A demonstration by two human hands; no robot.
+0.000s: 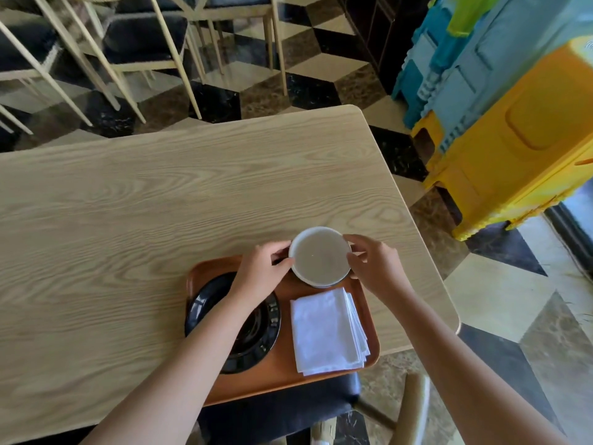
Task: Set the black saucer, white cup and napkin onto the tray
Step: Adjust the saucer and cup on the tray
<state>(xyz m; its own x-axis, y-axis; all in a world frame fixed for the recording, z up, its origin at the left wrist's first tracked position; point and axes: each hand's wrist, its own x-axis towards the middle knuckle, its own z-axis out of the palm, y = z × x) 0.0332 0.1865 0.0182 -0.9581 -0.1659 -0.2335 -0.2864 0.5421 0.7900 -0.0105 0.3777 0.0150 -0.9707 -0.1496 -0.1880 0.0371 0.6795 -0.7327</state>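
A brown tray (282,377) lies at the near edge of the wooden table. On its left half rests the black saucer (256,335), partly hidden under my left forearm. A folded white napkin (327,332) lies on the tray's right half. The white cup (320,256) is at the tray's far right corner, over its rim, and I cannot tell whether it touches the tray. My left hand (263,271) grips the cup's left side and my right hand (372,264) grips its right side.
The light wooden table (160,203) stretches left and far of the tray. A dark-cushioned chair (288,415) sits just below the near edge. More chairs (138,43) stand beyond the table. Yellow and blue plastic crates (513,123) are stacked at the right.
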